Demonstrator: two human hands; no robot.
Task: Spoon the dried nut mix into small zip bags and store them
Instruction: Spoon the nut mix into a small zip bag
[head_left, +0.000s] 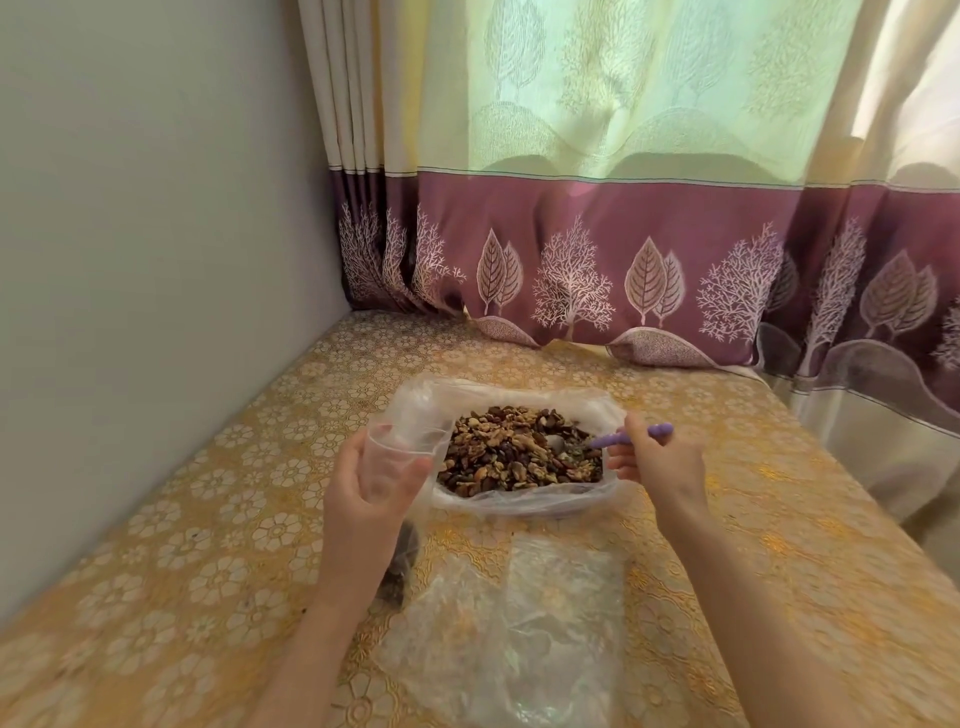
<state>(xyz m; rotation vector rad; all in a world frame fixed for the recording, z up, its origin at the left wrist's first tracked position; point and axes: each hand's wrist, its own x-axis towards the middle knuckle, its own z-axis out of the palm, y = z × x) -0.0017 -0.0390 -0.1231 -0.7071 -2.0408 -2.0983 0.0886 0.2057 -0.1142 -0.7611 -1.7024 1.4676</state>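
Observation:
A heap of brown dried nut mix fills a clear plastic liner spread open on the table. My left hand holds a small clear zip bag with its mouth open, just left of the heap; some dark nuts show in the bag's lower end below my wrist. My right hand grips the purple handle of a spoon, whose bowl lies in the nut mix at the heap's right side.
Loose clear plastic bags lie on the yellow floral tablecloth between my forearms. A grey wall borders the left, and a purple-banded curtain hangs at the table's far edge.

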